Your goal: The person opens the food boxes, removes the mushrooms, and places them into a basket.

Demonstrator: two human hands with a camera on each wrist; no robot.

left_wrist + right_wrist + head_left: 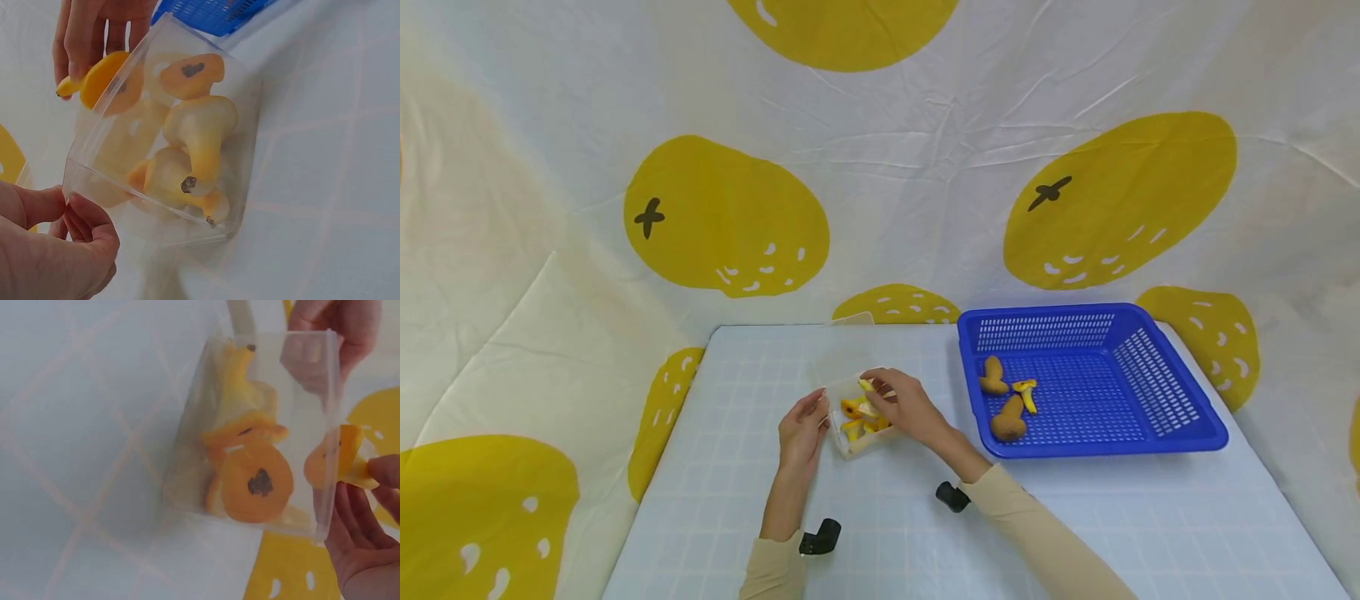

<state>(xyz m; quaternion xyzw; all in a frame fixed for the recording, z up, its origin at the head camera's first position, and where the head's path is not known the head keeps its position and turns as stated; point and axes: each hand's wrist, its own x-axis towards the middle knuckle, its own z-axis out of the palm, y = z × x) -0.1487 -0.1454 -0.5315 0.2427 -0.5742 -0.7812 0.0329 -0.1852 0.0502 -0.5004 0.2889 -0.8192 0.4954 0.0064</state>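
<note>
A clear plastic box (pixel 850 452) with several yellow-orange toy mushrooms (pixel 203 137) in it stands on the table. My left hand (pixel 803 432) pinches the box's left rim between thumb and fingers. Over the box's open top, my right hand (pixel 910 406) pinches another yellow toy mushroom (pixel 351 453) by its stem. In the right wrist view, part of that mushroom's orange cap shows through the clear wall, close to the rim. The box's clear lid (pixel 844 346) stands raised behind it.
To the right is a blue plastic basket (pixel 1093 452). In its left part lie two brown mushrooms (pixel 1009 423) and a yellow one (pixel 1027 395). A white cloth (pixel 910 225) with large yellow fruit prints hangs behind the table (pixel 722 475). Dark wrist mounts sit under both forearms.
</note>
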